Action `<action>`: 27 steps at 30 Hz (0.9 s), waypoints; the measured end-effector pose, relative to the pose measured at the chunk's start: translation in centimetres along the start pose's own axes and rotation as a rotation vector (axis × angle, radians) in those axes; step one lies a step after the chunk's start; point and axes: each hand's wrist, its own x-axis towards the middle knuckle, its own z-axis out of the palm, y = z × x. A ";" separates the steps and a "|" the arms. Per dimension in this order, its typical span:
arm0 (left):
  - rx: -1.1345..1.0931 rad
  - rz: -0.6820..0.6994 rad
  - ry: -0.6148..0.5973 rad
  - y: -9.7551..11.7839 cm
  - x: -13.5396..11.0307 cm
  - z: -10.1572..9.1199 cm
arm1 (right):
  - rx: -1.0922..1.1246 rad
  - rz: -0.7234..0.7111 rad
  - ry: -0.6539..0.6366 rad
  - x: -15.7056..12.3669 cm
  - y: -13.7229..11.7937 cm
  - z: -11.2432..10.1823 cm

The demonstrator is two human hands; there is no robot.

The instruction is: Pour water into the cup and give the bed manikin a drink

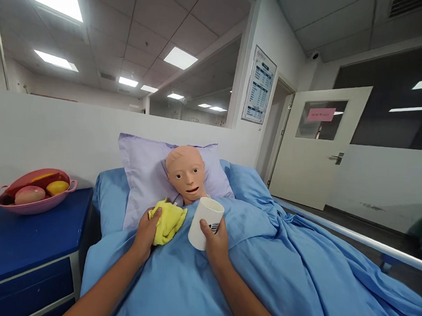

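A yellow cloth (170, 225) is bunched up in my left hand (147, 230), the thumb pressed over its edge. My right hand (215, 238) is wrapped round a white cup (202, 220), which tilts slightly and carries a dark barcode-like mark on its side. What the cup holds inside cannot be seen. Just beyond both hands, a manikin's head (184, 168) rests on a lilac pillow (143, 172). A blue blanket (254, 267) covers the manikin from the neck down, and my hands are above it.
To the left stands a blue bedside cabinet (28, 241) bearing a pink basket (36, 206) of fruit. A pale bed rail (350, 235) runs along the right side. White wall (90, 125) rises behind the bed, and an open door (312, 160) stands at the back right.
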 end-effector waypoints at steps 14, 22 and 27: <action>0.554 0.964 -0.539 6.1 4.5 10.5 | 0.169 0.117 0.110 1.0 0.1 -0.2; 0.685 1.047 -0.558 2.4 4.5 7.9 | 0.210 0.099 0.109 1.3 0.4 -0.1; 0.948 1.362 -0.487 0.4 4.5 5.4 | 0.220 0.121 0.128 1.4 0.9 0.0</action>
